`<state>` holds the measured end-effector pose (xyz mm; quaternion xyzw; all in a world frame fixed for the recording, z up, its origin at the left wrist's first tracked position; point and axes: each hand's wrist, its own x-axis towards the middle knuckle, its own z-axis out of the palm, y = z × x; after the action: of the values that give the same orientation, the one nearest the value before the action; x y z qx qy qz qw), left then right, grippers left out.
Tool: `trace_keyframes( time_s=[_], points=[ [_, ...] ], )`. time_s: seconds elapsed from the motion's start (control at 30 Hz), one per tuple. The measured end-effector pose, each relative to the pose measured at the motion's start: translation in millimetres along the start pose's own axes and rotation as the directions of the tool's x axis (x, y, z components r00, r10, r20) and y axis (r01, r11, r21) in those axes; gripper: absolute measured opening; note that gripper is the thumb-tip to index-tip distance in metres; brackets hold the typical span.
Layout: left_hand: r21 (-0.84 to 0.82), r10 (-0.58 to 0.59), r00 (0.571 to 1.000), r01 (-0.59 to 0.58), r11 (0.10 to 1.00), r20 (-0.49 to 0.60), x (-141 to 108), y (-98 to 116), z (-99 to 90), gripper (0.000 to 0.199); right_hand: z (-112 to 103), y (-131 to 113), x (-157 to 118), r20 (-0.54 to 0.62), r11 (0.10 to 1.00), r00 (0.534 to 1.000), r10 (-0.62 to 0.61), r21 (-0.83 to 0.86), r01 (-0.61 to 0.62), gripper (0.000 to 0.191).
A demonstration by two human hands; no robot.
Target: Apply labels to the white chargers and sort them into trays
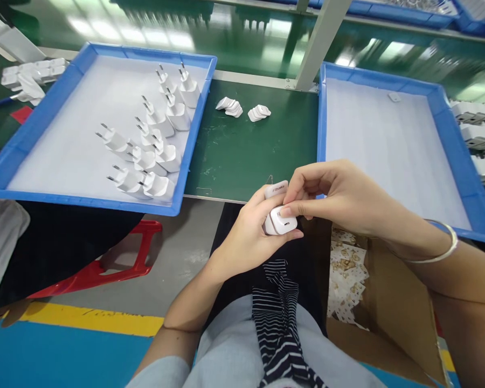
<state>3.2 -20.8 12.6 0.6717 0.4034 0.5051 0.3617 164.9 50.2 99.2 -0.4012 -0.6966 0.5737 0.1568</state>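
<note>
My left hand (246, 231) is closed around a white plug-in charger (282, 222), whose rounded end with a small port slot faces up. Between its upper fingers sits a second white piece, a small cover (276, 189) with dark lettering. My right hand (327, 191) is closed in a pinch at the charger, the thumb pressing on its end face beside the slot. The other right fingers are curled and partly hidden. On the green bench (258, 145) beyond my hands lie two small stacks of white covers, a left stack (229, 106) and a right stack (259, 112).
To the left, a blue-rimmed tray (186, 161) holds several white chargers (157, 186) with pins up. Another blue tray (322, 118) at right carries one small white piece (394, 97). A cardboard box (400, 302) stands below right, a red stool (141, 248) below left. A metal post (321, 46) rises behind.
</note>
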Motion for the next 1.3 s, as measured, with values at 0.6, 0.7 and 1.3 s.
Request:
trace_keyframes(
  time_s=[0.6, 0.7, 1.3],
  points=[
    [-0.047, -0.021, 1.000, 0.020, 0.999, -0.021, -0.8, -6.3, 5.3, 0.053, -0.7, 6.1, 0.5, 0.008, 1.000, 1.000, 0.024, -0.005, -0.024, 0.019],
    [-0.066, -0.036, 0.999, 0.034, 0.997, -0.029, -0.7, -5.0, 6.7, 0.049, -0.1, 6.1, 0.5, -0.004, 0.999, 1.000, 0.015, -0.035, -0.015, 0.019],
    [-0.323, 0.132, 0.983, -0.167, 0.932, -0.128, 4.5, -28.3, 7.2, 0.056, -9.3, 10.7, -19.5, -0.213, 0.988, 0.974, -0.074, 0.115, 0.100, 0.026]
  ],
)
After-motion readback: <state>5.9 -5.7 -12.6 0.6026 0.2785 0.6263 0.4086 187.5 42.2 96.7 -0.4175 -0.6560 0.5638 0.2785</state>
